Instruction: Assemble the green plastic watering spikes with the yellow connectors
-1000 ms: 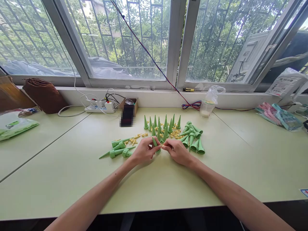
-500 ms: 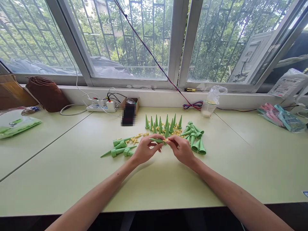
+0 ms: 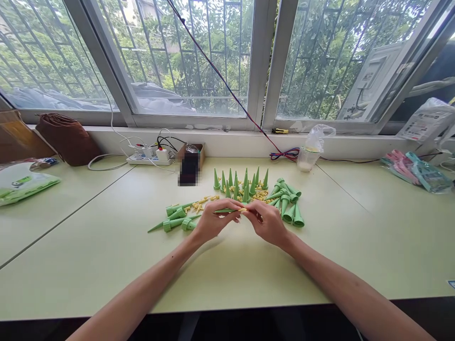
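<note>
My left hand is closed round a green plastic spike, which lies sideways with its thin tip to the left. Facing it, my right hand pinches a small yellow plastic piece against the spike's wide end; how far it sits inside is hidden by the fingers. Just beyond, several green spikes stand points up with small yellow pieces among them. Loose green spikes with ridged collars lie by my left hand, next to more yellow pieces. A heap of hollow green spikes lies beyond my right hand.
At the back stand a small cardboard box, a power strip with cables and a plastic cup with a bag. Packaged pink and blue items lie far right, a green-white packet far left. The table's front edge is near my forearms.
My left hand has turned the green spike from upright to sideways. My right hand has brought the yellow piece up to its wide end.
</note>
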A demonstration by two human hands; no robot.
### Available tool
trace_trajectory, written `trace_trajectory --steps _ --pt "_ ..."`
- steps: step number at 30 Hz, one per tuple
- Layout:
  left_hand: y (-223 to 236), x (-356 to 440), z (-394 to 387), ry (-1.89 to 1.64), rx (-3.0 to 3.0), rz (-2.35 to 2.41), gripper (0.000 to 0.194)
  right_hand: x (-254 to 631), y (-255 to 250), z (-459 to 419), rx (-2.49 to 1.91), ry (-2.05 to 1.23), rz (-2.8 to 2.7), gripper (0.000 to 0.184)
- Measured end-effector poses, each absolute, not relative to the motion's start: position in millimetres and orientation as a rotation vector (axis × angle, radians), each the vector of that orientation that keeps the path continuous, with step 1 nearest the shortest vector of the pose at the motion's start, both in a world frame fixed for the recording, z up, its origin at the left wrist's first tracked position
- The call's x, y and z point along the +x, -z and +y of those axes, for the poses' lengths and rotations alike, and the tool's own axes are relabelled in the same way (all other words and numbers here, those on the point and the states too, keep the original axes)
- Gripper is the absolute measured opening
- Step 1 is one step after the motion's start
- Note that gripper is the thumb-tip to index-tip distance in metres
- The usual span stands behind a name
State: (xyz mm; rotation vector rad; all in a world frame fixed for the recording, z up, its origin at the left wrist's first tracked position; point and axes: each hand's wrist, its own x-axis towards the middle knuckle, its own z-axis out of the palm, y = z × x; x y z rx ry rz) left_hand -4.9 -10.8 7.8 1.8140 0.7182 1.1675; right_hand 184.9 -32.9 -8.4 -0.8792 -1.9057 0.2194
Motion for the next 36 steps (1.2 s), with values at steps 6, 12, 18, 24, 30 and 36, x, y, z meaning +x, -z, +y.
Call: trace_trajectory --steps 6,12,18,24,30,36 --pt "-8 -5 -11 -1.182 1.865 0.718 0.02 185 11 -31 -0.878 -0.172 -1.895 0.015" --pt "-5 -5 -9 -1.241 2.026 0.711 0.016 185 18 -28 -0.933 -0.18 -1.909 0.02" --pt "-2 -5 -8 -1.209 2.034 0.763 0.02 185 18 -27 -0.971 -0.218 -1.941 0.024" --pt "-3 -6 -9 -1.166 2.011 0.792 0.024 184 17 -28 -0.985 -0.223 -1.964 0.027" --pt "-2 -6 -9 -1.149 2.001 0.79 0.021 184 18 -28 -1.005 -0.215 -1.976 0.028" --pt "-4 -5 -10 -1.143 2.02 0.788 0.021 184 16 -30 -1.013 -0.219 -1.978 0.026"
